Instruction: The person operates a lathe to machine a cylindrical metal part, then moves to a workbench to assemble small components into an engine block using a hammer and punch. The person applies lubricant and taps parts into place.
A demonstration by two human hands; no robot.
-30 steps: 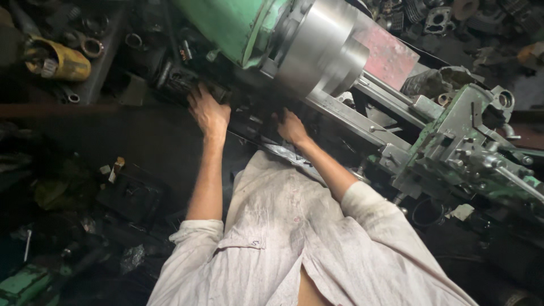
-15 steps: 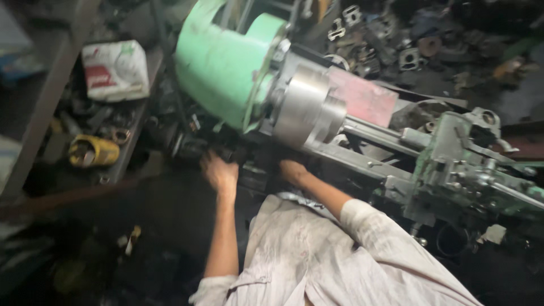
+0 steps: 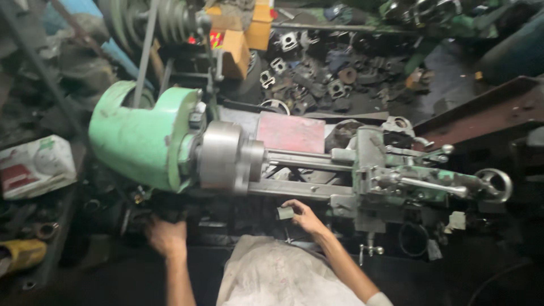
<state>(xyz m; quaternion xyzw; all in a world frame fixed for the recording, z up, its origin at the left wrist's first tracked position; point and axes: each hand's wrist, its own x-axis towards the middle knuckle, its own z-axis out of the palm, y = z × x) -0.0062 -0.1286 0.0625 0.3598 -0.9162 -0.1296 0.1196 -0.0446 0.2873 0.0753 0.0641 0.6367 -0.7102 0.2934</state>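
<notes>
While your right hand (image 3: 303, 215) pinched a small grey block (image 3: 285, 213) | lathe (image 3: 238, 161) axis ran left-right | left hand (image 3: 166, 235) grip unclear.

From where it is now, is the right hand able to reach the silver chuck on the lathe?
Probably yes: the right hand sits just below the lathe bed, and nothing blocks the way up-left to the silver chuck.

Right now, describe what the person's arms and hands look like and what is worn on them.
Both hands are bare, no gloves: the left hand and the right hand. The forearms are bare too. A pale, grubby sleeve edge shows on the right arm. No watch or rings can be made out.
</notes>
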